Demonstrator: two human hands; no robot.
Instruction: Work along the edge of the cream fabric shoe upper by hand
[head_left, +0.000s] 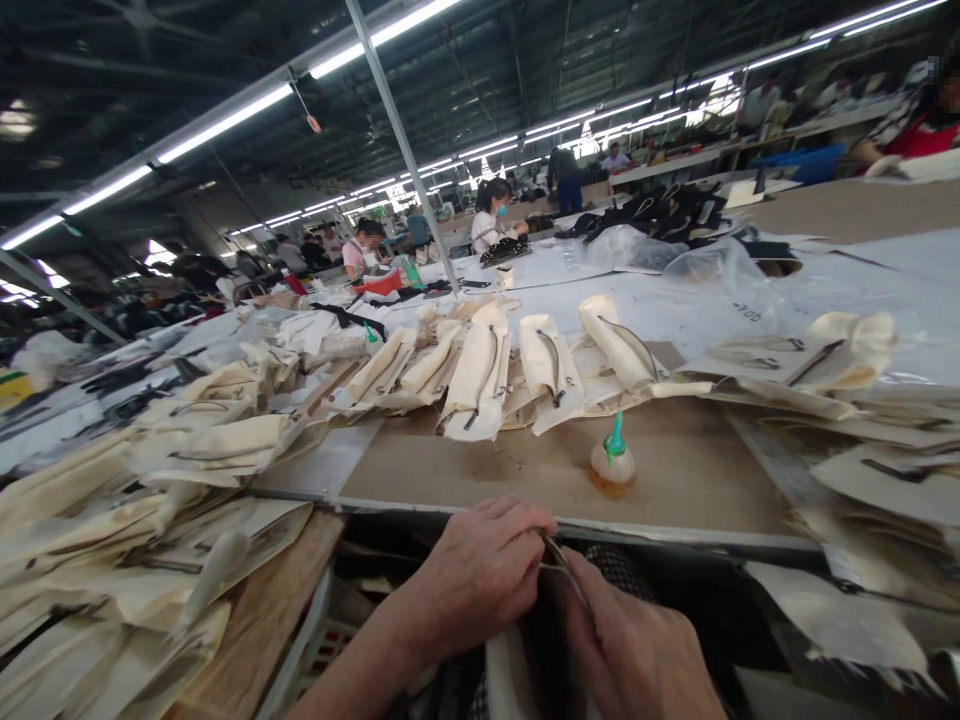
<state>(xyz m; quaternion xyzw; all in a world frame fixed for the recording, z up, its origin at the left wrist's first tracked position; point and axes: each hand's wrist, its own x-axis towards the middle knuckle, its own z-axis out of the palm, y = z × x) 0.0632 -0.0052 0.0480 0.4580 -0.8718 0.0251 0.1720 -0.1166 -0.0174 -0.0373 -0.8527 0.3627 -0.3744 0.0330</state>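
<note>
Below the table's front edge, my left hand (484, 570) and my right hand (645, 645) come close together over my lap. Both have closed fingers pinching the upper edge of a cream fabric piece (504, 675) with a dark strip along it. The piece hangs down between my hands, and its inside looks dark. My palms hide much of it. Just beyond my hands, on brown board, stands a small round squeeze bottle (613, 468) with a green nozzle and amber contents at the bottom.
Cream fabric pieces with dark zippers (480, 375) lie in a row across the table (465, 470). More are heaped at left (217, 450) and right (900, 470). Clear plastic (637, 248) and black fabric (667, 210) lie farther back. A basket (326, 640) sits below left. Several people work beyond.
</note>
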